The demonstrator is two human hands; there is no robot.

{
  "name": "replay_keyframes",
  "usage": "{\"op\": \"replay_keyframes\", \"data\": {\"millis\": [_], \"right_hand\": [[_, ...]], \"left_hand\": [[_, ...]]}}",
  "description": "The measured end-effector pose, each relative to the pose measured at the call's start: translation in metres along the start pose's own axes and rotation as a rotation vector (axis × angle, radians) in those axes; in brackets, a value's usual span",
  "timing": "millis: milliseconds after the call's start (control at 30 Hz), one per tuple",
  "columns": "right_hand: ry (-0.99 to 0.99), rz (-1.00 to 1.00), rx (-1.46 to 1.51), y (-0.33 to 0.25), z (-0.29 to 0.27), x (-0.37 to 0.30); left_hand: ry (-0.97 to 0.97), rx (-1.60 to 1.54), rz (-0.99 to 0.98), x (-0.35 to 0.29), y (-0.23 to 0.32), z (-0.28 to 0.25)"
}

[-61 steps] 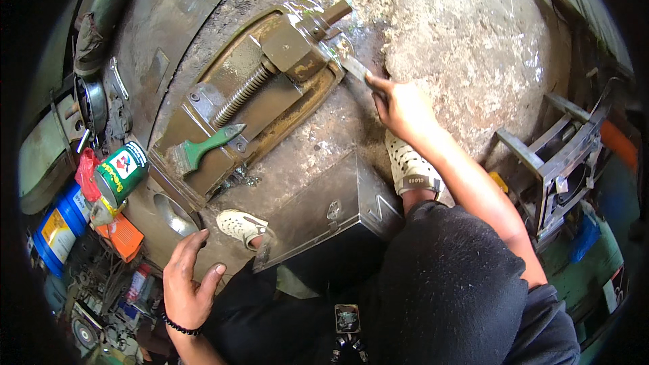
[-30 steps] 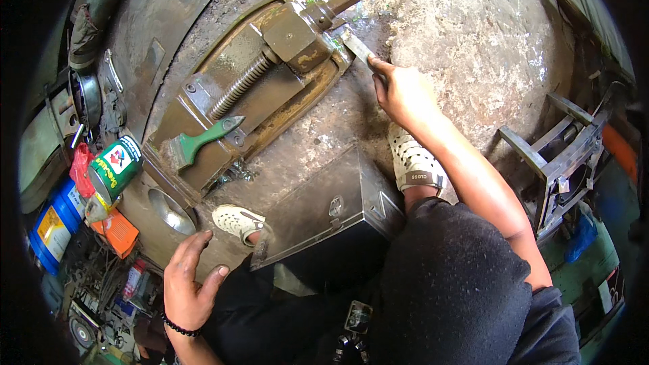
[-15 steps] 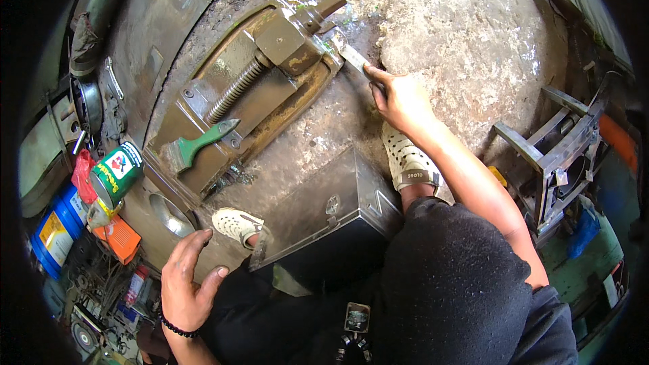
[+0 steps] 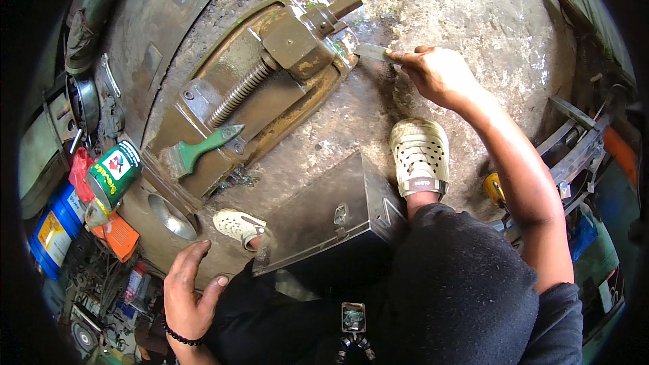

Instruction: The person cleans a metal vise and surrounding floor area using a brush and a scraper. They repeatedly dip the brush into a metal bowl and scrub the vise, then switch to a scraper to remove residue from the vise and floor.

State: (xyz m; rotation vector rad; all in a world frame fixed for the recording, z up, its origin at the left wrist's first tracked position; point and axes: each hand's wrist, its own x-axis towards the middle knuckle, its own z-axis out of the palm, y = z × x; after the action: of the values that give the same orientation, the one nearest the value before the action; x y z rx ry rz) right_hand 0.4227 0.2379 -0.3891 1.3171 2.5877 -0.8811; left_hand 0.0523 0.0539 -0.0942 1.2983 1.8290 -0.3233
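My right hand (image 4: 439, 74) pinches a flat, pale metal strip like a scraper (image 4: 372, 52), its far end touching the rounded end of a brown, greasy machine vise (image 4: 287, 44). The vise lies on the stained floor, its threaded screw (image 4: 243, 90) showing along the middle. A green-handled paintbrush (image 4: 211, 142) rests across the vise's nearer left end, its bristles on the metal. Down at the lower left, my left hand (image 4: 191, 290) hovers with fingers apart and holds nothing; a dark bead bracelet circles its wrist.
A grey metal box (image 4: 318, 216) stands before me, between my pale clogs. A shiny metal bowl (image 4: 172, 216) sits left of it. Farther left are a green can (image 4: 113, 176), a blue bucket (image 4: 59, 230) and an orange piece (image 4: 116, 236). A metal frame (image 4: 574, 149) stands at right.
My right hand has moved right and slightly up, and the strip now lies nearly level instead of slanted. My left hand has dropped a little. The view has shifted slightly.
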Motion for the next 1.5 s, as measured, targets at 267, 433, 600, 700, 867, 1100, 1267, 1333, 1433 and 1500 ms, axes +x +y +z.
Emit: {"op": "replay_keyframes", "data": {"millis": [267,433,600,700,867,1100,1267,1333,1433,1500], "right_hand": [[0.028,-0.073,0.013,0.001,-0.007,0.023],[-0.001,0.004,0.074,-0.014,0.007,0.000],[0.093,0.143,0.194,-0.042,0.026,-0.016],[0.116,0.165,0.201,-0.051,0.027,-0.014],[0.109,0.255,0.234,-0.056,0.032,-0.013],[0.164,0.194,0.264,-0.061,0.054,-0.007],[0.211,0.169,0.288,-0.060,0.049,-0.009],[0.187,0.189,0.294,-0.061,0.048,-0.008],[0.151,0.229,0.310,-0.063,0.048,-0.003],[0.217,0.171,0.337,-0.064,0.048,0.001]], "left_hand": [[-0.064,0.006,-0.016,0.010,-0.003,-0.001],[0.021,-0.091,0.014,0.002,-0.009,-0.005],[-0.039,-0.020,-0.031,0.001,-0.014,-0.002],[-0.020,-0.016,-0.014,0.002,-0.014,-0.004],[-0.041,-0.021,0.000,0.007,-0.006,-0.004],[-0.052,0.005,0.025,0.012,0.009,0.004],[0.004,0.014,0.021,0.004,0.007,0.001],[0.021,-0.009,0.012,0.001,0.004,0.004],[0.007,0.004,0.000,0.001,0.001,0.008],[-0.037,0.049,0.025,0.003,0.001,0.009]]}}
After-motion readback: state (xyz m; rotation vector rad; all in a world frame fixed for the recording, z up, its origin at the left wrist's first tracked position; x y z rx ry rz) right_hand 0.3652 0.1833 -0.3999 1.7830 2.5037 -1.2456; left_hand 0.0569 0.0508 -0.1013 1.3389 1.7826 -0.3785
